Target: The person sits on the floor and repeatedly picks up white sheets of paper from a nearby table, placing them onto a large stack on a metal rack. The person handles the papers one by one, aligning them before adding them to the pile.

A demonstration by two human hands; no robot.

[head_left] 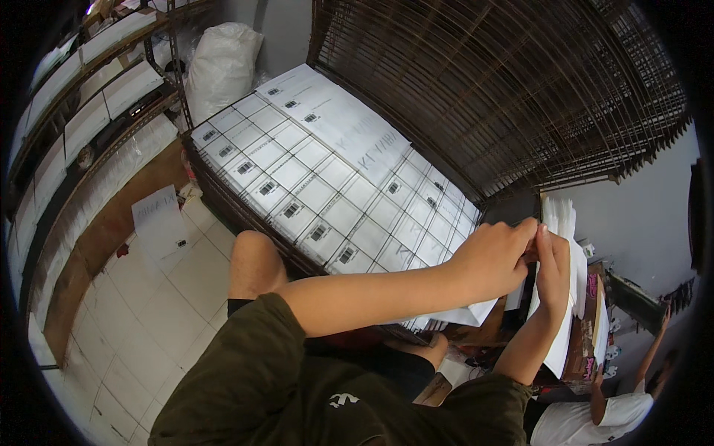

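Observation:
My left forearm reaches across to the right, over a wire rack covered with white printed sheets [297,156]. My left hand [491,256] is closed, its fingertips meeting those of my right hand [552,271] just past the rack's right end. The fingers of the right hand are pinched together too. What lies between the fingertips is hidden. Right behind and beside the right hand stands a stack of white sheets [559,214]. Below my left wrist, a loose white sheet [476,315] hangs at the rack's near edge.
Raised wire shelves [476,89] tilt up behind the sheets. On the left stands a metal shelf [111,97] with stacked white sheets; one sheet [160,215] lies near the tiled floor. A white plastic sack [223,63] is at the back. Another person [595,416] works at lower right.

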